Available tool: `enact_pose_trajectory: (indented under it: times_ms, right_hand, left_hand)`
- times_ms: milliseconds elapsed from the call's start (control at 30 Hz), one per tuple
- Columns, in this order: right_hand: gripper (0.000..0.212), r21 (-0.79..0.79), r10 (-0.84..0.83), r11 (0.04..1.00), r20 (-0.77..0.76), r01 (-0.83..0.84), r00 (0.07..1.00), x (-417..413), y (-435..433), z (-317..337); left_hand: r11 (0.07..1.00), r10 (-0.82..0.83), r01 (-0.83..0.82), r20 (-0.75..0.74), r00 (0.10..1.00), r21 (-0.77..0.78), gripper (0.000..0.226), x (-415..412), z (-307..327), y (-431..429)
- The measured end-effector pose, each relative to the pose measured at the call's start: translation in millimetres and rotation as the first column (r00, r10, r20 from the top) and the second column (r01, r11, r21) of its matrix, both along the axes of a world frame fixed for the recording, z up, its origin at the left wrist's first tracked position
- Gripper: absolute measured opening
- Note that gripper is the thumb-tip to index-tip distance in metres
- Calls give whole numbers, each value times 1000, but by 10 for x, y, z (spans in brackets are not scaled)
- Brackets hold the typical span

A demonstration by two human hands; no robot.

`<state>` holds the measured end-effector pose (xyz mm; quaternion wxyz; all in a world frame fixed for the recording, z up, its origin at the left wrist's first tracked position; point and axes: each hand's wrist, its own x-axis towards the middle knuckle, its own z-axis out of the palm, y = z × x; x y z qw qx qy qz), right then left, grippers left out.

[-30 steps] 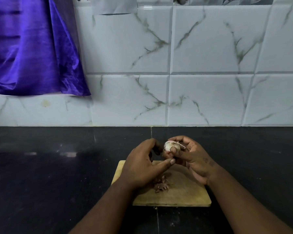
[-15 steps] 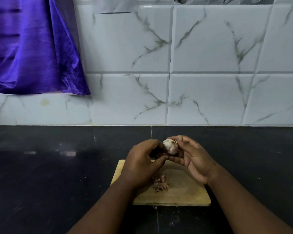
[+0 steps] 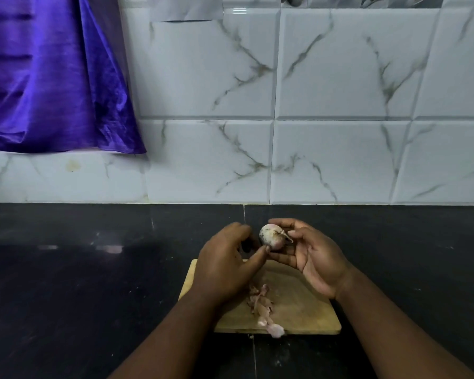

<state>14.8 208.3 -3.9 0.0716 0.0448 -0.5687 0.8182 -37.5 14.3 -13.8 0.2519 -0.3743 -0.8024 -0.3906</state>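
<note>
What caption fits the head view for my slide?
Right hand holds a garlic bulb above a board, the left hand touching it with its thumb; peels lie on the board.

The garlic (image 3: 272,237) is a small whole bulb, off-white with a pink blush low down and a dry, papery stem tip pointing to 3 o'clock. It is held in the air above the far edge of the board (image 3: 307,310). The right hand (image 3: 312,258) cups it from 3 o'clock, fingertips over and under it. The left hand (image 3: 225,266) sets its thumb tip against it at 7 o'clock; whether its blurred, curled fingers touch at 9 o'clock is unclear.
</note>
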Motion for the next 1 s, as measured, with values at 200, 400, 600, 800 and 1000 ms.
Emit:
enact_pose_trajectory:
  times_ms: [200, 400, 600, 800, 1000]
  right_hand:
    - [33, 77, 35, 996, -11, -34, 999, 4, -36, -37]
    - [42, 100, 33, 995, -22, -31, 999, 13, -37, -37]
    - [45, 161, -7, 987, -36, 13, 999, 15, -28, -40]
    - [50, 225, -25, 974, -72, 40, 997, 9, -25, -65]
    - [48, 255, -27, 965, -118, 56, 993, 3, -22, -78]
  left_hand:
    - [999, -17, 21, -74, 997, 44, 32, 8, 2, 25]
    - [999, -9, 11, -62, 998, 39, 25, 6, -1, 46]
    - [998, -9, 12, -48, 999, 70, 20, 6, 12, 31]
    - [979, -81, 61, 93, 992, 196, 20, 7, 4, 54]
    - [919, -252, 134, 290, 923, 371, 29, 43, 2, 101]
